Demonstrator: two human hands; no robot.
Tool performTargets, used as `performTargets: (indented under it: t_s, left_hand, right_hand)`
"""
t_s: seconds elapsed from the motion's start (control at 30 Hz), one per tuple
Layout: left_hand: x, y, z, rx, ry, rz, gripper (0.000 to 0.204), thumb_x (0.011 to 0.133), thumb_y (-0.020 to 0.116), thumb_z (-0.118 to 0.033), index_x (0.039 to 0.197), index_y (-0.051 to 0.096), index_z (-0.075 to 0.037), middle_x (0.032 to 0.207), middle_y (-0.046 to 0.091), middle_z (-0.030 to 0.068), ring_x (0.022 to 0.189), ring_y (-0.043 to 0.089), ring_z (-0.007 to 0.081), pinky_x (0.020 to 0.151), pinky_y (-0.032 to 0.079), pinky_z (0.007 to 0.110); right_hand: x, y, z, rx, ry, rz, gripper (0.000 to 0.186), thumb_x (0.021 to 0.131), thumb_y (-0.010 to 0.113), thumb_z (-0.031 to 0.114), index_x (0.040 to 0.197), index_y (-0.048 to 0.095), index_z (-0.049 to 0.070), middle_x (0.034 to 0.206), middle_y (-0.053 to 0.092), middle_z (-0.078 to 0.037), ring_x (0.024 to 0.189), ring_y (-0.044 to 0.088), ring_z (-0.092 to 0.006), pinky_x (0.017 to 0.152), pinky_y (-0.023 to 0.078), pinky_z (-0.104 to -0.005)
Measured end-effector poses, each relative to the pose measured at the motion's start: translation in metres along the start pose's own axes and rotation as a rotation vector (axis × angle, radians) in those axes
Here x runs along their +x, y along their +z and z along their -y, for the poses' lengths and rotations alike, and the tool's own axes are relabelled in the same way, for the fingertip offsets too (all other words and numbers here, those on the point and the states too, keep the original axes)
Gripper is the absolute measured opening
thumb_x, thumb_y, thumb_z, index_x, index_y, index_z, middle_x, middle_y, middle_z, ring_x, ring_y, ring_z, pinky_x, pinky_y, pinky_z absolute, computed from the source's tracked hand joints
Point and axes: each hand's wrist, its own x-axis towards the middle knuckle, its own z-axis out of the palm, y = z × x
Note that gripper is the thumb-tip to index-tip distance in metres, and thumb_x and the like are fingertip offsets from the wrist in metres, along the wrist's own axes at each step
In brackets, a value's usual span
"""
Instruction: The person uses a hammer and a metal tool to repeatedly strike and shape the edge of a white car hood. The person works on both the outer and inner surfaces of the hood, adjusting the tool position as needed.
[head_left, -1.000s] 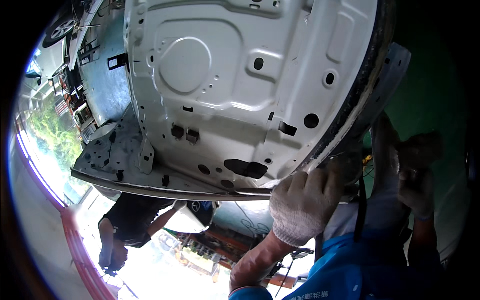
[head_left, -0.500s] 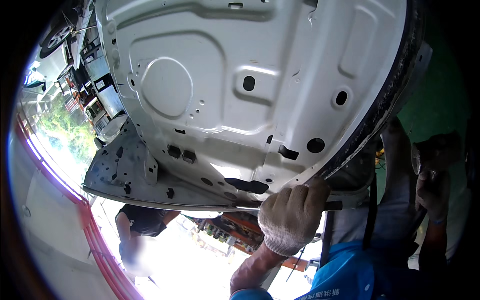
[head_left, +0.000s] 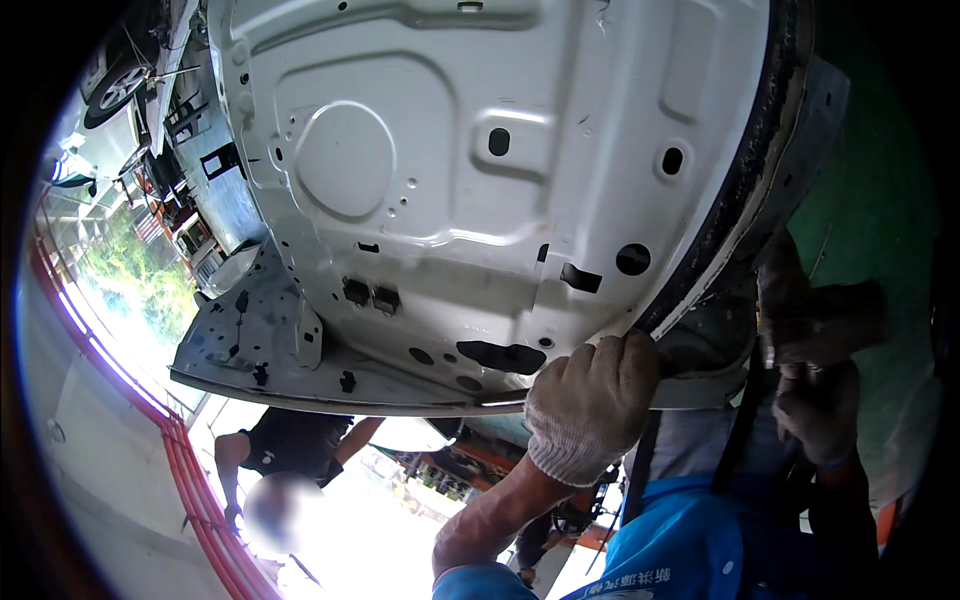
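Just now, the white car body panel (head_left: 510,205) fills the middle and top, its lower lip at six o'clock, where the work seems centred. At its five o'clock, the gloved left hand (head_left: 592,408) is curled tight on the lip, apparently around a thin bar (head_left: 506,402); the fist hides most of it. The bar's dark end, showing beyond the fist half a second ago, is no longer visible.

At two o'clock from that fist, a hammer-like tool (head_left: 825,320) has come nearer, which suggests both hands are serving the same spot. The right hand (head_left: 818,412), also gloved, is closed around its handle; the tool stands apart from the fist.

Farther out, a dark strip (head_left: 762,150) edges the panel at three o'clock, and a co-worker in black (head_left: 295,440) stands toward seven.
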Motion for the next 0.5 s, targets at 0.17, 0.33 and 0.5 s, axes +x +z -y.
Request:
performTargets:
  t_s: [0.17,0.33,0.5]
  left_hand:
    - [-0.003,0.011,0.002,0.049,0.024,-0.069,0.024,0.092,0.069,-0.021,0.104,0.061,-0.001,0.073,0.055,0.0042,0.058,0.057,0.0159,0.044,0.042,0.032]
    - [0.001,0.013,0.0,0.083,0.033,-0.079,0.021,0.091,0.069,-0.019,0.101,0.062,-0.002,0.071,0.054,0.0037,0.057,0.056,0.0162,0.044,0.042,0.031]
    - [-0.016,0.012,0.003,0.073,0.052,-0.195,0.021,0.089,0.071,-0.02,0.098,0.062,-0.003,0.067,0.051,0.0023,0.054,0.054,0.0149,0.043,0.039,0.031]
  right_hand:
    - [0.028,0.062,0.003,-0.985,-0.368,0.074,0.034,0.079,0.062,-0.001,0.112,0.061,0.003,0.094,0.064,-0.008,0.071,0.067,-0.0152,0.059,0.053,-0.0304]
    - [0.013,0.007,0.0,-0.408,-0.245,-0.02,0.018,0.089,0.063,0.001,0.107,0.063,0.004,0.095,0.066,-0.012,0.072,0.067,-0.0164,0.065,0.058,-0.0316]
    - [-0.006,-0.069,0.037,0.346,-0.188,-0.24,0.02,0.091,0.064,0.006,0.111,0.063,0.003,0.096,0.065,-0.012,0.076,0.067,-0.0164,0.068,0.058,-0.0312]
